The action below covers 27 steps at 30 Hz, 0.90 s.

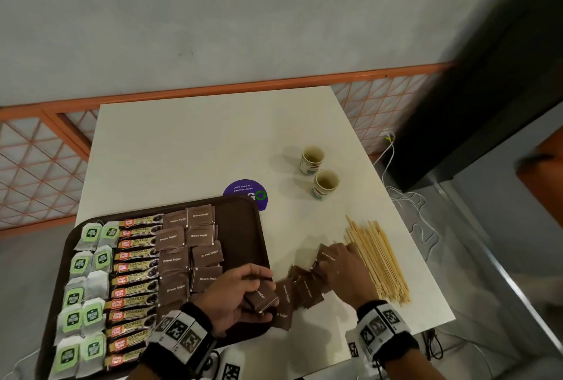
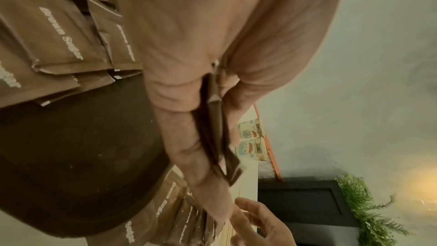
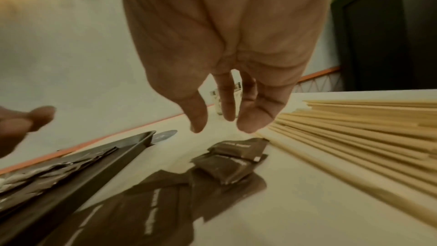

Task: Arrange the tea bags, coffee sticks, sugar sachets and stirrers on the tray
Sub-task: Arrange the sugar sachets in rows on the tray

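The left wrist view alone shows the left hand (image 2: 189, 85) pinching a small stack of sugar sachets (image 2: 217, 137) edge-on over the right edge of the tray (image 1: 243, 221), while the right wrist view shows the right hand (image 3: 224, 53) empty, fingers loosely spread above loose sachets (image 3: 227, 164) on the table (image 1: 198, 148). The head view counts two paper cups (image 1: 320, 171) toward the table's far right, one stirrer pile (image 1: 376, 261) at its right edge, about twelve tea bags (image 1: 88, 282) in two columns along the tray's left edge, and coffee sticks (image 1: 134, 282) beside them, roughly twelve.

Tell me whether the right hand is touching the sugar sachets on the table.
Apart. The right wrist view shows the right hand above the loose sachets, bare table visible under its fingertips.
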### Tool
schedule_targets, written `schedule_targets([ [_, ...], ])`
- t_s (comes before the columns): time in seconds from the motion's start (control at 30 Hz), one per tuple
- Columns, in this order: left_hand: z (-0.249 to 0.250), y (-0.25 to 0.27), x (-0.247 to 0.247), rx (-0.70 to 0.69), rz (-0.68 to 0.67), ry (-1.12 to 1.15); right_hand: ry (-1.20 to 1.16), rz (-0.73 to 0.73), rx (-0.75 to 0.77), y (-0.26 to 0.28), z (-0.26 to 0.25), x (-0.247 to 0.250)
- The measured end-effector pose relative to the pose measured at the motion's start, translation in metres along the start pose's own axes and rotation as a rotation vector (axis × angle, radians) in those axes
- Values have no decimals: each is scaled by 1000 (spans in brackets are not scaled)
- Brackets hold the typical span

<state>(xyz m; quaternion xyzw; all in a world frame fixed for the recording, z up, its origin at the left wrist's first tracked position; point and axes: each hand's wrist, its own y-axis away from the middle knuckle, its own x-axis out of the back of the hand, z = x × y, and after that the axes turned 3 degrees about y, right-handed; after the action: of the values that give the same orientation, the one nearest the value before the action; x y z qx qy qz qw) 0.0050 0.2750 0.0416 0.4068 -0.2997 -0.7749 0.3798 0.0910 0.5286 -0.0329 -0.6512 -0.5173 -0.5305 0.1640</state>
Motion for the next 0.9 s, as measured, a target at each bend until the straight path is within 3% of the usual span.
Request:
schedule_targets([
  [0.23,-3,1,0,32,5,-170,-1,-149,-66,-23,-14,12],
  [0.53,0,8,12,-4,33,-186,14,-188,-113,-50,-1,36],
  [0.73,3,10,10,-19,32,-189,1,-119,-154,-53,2,36],
  [0.9,3,12,7,-57,51,-227,65,-87,-103,-53,-1,37],
])
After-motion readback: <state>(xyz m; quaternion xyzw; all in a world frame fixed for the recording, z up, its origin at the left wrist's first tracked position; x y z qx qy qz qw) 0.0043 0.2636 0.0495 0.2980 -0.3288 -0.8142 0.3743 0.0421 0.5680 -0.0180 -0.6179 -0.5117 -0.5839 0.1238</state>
